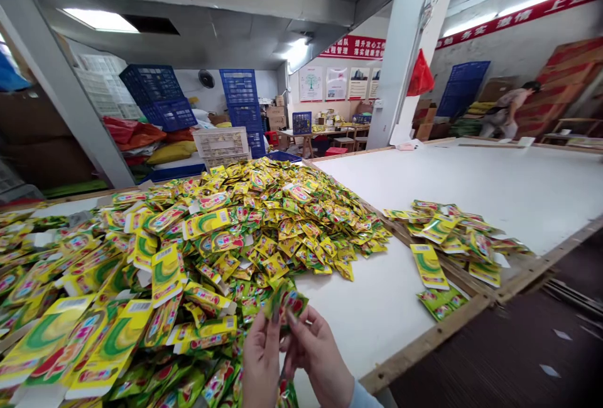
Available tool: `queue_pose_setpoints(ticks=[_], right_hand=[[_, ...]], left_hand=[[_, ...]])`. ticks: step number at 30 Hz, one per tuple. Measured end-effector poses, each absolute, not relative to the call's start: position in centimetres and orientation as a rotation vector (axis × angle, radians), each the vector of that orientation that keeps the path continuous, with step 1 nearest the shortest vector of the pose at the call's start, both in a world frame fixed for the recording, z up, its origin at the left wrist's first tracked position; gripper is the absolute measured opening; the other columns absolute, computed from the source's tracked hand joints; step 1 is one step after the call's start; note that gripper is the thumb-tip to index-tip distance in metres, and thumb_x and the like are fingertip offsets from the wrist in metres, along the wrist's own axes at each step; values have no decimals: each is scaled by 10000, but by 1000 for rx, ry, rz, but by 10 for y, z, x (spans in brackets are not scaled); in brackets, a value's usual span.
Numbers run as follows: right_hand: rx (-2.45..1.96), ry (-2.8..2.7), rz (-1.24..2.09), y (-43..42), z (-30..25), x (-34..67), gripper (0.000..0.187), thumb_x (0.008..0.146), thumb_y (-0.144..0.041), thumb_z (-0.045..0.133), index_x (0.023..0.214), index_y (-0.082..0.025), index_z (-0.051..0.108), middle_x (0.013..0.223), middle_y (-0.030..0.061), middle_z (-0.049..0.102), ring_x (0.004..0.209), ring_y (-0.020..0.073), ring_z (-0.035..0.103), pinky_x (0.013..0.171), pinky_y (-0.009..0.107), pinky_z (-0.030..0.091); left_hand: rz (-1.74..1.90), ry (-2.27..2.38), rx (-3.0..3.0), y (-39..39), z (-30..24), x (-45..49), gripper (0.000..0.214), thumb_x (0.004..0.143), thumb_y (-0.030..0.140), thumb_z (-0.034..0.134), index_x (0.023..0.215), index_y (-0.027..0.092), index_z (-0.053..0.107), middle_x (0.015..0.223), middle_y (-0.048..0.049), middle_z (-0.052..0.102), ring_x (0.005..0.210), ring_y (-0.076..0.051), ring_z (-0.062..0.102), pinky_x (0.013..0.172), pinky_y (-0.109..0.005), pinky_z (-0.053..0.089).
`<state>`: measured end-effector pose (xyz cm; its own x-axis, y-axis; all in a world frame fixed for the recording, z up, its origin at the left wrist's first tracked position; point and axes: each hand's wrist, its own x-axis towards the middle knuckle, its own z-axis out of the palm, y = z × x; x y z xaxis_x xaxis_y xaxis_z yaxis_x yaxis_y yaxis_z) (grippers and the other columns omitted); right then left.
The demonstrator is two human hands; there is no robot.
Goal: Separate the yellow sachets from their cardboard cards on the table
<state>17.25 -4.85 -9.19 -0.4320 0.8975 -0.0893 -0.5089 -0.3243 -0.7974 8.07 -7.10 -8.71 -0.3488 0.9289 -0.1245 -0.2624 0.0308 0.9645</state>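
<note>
We pinch one sachet [286, 302] between left hand [260, 358] and right hand [316, 354] fingers; small sorted batch [452, 232] at two o'clock, huge pile [198, 251] at ten remains.

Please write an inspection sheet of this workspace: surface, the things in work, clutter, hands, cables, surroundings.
Surface: white table with wooden edge, partly bare.
Things in work: small green packet, held up by both hands; large pile of packets at left.
Clutter: smaller heap near the right edge.
Hands: left hand and right hand both pinch the packet.
Cables: nothing seen.
Surroundings: blue crates, white pillar, red banners, another person far right.
</note>
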Motion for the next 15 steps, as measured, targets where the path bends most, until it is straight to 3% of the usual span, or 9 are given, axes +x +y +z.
queue_pose_setpoints(ticks=[2,4,6,7,10,12,15], right_hand=[[-775,-1108,1713,-46,-93,185,423,684,-519,655,765,-199,389,605,-30,593,346,68,493,302,157,362],[-863,-1335,1446,-42,-87,205,538,598,-422,757,972,-195,443,942,60,608,643,118,604,396,160,431],[-848,-1544,1321,-39,-79,224,773,543,-339,804,1188,-237,391,1230,101,478,974,175,555,584,202,505],[-801,-1639,1365,-38,-76,230,777,562,-341,792,1223,-240,397,1247,100,477,1024,188,535,664,236,514],[-684,-1681,1664,-33,-74,235,479,665,-438,696,1037,-153,595,917,72,654,771,156,624,645,266,517],[-739,-1546,1763,-30,-79,234,447,657,-481,684,892,-103,643,746,64,668,563,124,609,492,229,496],[-845,-1430,1701,-23,-88,243,412,635,-457,712,796,-87,629,705,71,671,444,97,572,371,179,432]], left_hand=[[1512,1308,885,-74,-92,74,449,652,505,668,970,192,620,860,-46,720,915,-238,642,757,-261,524],[1472,1366,1005,-72,-102,61,425,662,500,660,973,211,638,922,-47,717,963,-248,623,821,-299,507],[1393,1414,1277,-68,-112,48,401,670,501,646,970,236,662,1061,-61,675,1086,-276,550,925,-377,448],[1358,1432,1442,-66,-116,44,367,682,499,632,947,248,677,1127,-64,640,1138,-289,504,968,-419,406],[1323,1513,1813,-66,-120,44,284,780,463,519,895,267,690,1184,-69,571,1171,-293,452,988,-486,363],[1315,1572,1917,-73,-114,49,305,838,405,438,1022,258,631,1181,-83,548,1127,-267,488,934,-451,428],[1284,1664,2035,-86,-101,44,338,847,332,437,1161,233,512,1182,-96,527,1083,-241,519,876,-391,476]])
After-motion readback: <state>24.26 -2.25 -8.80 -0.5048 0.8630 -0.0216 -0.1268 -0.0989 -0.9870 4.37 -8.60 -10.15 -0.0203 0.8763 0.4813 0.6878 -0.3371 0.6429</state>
